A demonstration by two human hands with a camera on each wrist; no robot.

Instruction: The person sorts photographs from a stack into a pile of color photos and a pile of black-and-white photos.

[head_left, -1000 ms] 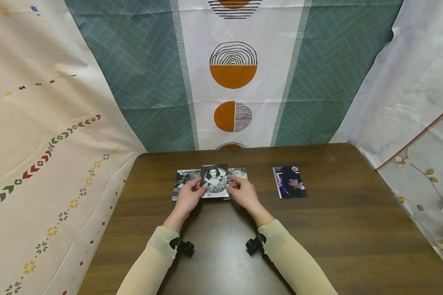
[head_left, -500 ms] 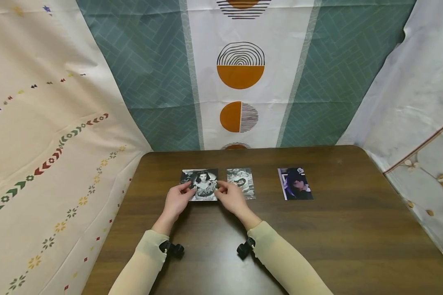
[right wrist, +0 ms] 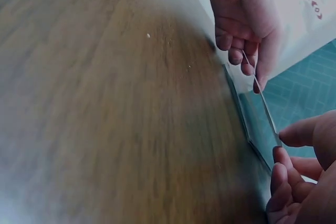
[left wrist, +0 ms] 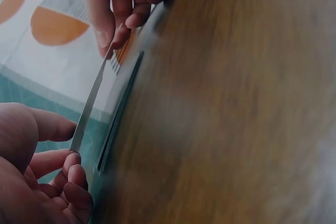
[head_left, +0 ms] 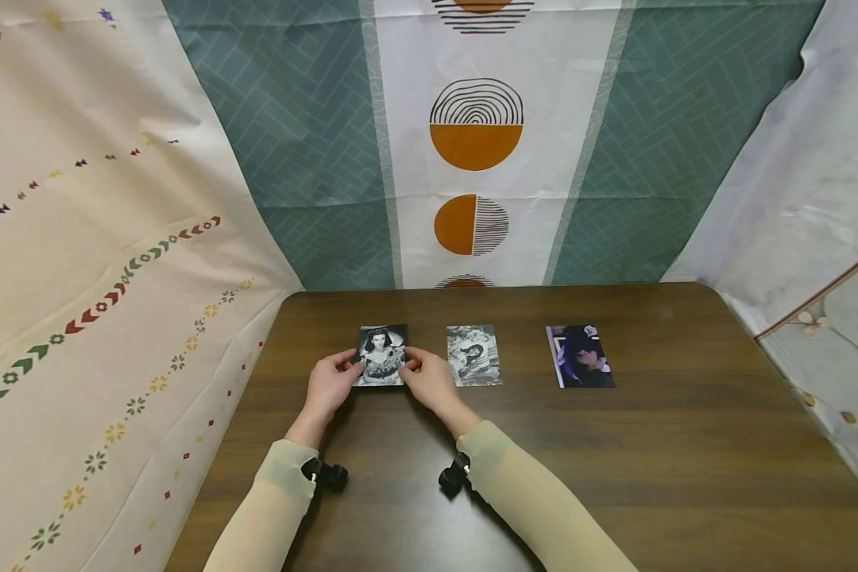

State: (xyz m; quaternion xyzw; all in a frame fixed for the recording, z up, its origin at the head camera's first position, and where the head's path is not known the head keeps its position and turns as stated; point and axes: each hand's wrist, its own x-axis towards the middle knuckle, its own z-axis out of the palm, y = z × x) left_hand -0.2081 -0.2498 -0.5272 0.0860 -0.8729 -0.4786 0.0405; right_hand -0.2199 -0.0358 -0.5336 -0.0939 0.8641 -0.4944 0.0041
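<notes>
Both hands hold a black-and-white photo card (head_left: 380,356) of a dark-haired person, at the left of the row in the head view. The left hand (head_left: 329,389) pinches its left edge between thumb and fingers; the right hand (head_left: 432,385) pinches the right edge. Seen edge-on in the left wrist view, the card (left wrist: 90,106) is raised a little off the table. Below it, flat on the wood, lies another card (left wrist: 119,116), mostly covered in the head view.
A second black-and-white photo card (head_left: 474,355) lies just right of the right hand. Further right lies a purple-toned photo card (head_left: 582,357). They rest on a brown wooden table (head_left: 658,461). A patterned cloth (head_left: 314,159) hangs behind its far edge.
Both hands have carried the held photo card left, from between two lying cards to over the leftmost one. The middle card is now uncovered. The head view has shifted slightly.
</notes>
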